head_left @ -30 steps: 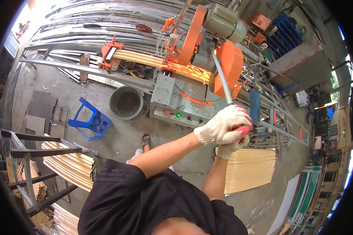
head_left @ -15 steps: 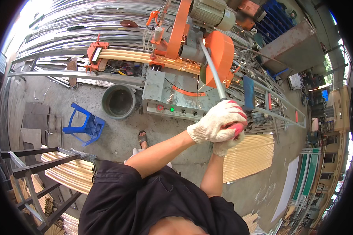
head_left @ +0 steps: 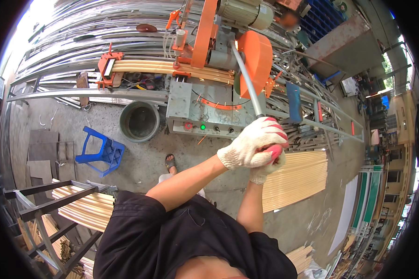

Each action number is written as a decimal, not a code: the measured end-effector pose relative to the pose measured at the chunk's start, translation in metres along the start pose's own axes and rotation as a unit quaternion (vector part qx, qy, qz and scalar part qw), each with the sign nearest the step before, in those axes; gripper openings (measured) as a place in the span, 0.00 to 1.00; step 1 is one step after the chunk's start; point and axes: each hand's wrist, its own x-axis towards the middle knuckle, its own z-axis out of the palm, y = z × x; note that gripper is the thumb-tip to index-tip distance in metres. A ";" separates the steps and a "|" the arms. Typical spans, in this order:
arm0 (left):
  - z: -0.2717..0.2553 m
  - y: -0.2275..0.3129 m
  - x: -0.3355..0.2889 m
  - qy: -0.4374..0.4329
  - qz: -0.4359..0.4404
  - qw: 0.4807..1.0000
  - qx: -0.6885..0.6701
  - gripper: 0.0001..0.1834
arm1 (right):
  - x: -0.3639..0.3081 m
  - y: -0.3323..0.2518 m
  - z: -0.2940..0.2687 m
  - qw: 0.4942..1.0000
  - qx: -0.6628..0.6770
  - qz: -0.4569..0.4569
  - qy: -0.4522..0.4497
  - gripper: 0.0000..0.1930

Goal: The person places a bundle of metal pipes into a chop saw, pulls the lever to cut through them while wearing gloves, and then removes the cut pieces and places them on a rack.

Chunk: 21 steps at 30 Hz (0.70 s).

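Both my hands wear white knit gloves with red on the fingers, and they are stacked on the end of a long metal lever (head_left: 247, 83). My left hand (head_left: 253, 143) wraps the lever's end nearer the machine. Behind and partly under it, my right hand (head_left: 265, 171) is closed on the same handle, its grip mostly hidden. The lever runs up to an orange cut-off saw (head_left: 257, 63), whose blade guard stands over the grey machine base (head_left: 181, 102). Several yellow tubes (head_left: 163, 69) lie across the base under the saw, with sparks near the cut. An orange clamp (head_left: 109, 67) holds their left part.
A round grey tub (head_left: 124, 128) and a blue plastic stool (head_left: 102, 156) stand left on the floor. A black metal rack (head_left: 30, 211) with yellow tubes is at lower left. Yellow tubes (head_left: 298, 179) lie stacked at right. Long metal bars (head_left: 70, 51) fill the far side.
The lever and both hands sit slightly further left and lower in the picture. The view has shifted a little. Fewer sparks show near the tubes. Both hands keep their hold on the lever.
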 end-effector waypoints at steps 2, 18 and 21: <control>-0.002 0.002 0.001 -0.018 -0.021 1.000 -0.011 0.16 | 0.003 -0.004 -0.001 0.999 0.011 -0.006 -0.031 0.14; 0.003 -0.005 -0.006 -0.010 -0.023 1.000 -0.017 0.18 | 0.001 -0.018 0.009 0.988 0.086 0.112 0.063 0.14; 0.003 -0.007 -0.008 -0.013 -0.016 1.000 -0.024 0.18 | 0.007 -0.022 0.006 0.998 0.066 0.014 -0.011 0.14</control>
